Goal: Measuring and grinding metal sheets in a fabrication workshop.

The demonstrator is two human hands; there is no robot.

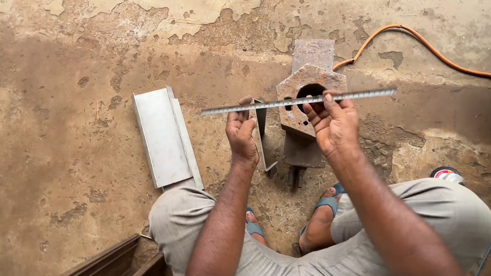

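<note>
Hands [242,133] [332,125] hold a steel ruler [299,101] above cracked concrete floor [50,140].

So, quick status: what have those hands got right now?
Left hand steadies upright metal strip. Both hands pinch steel ruler, right hand near middle. Rusty steel block behind; nothing blocking.

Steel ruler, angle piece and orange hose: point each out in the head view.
Steel ruler [369,94], head view, right end of blade.
Angle piece [262,134], head view, upright flange.
Orange hose [423,39], head view, upper bend.
</note>
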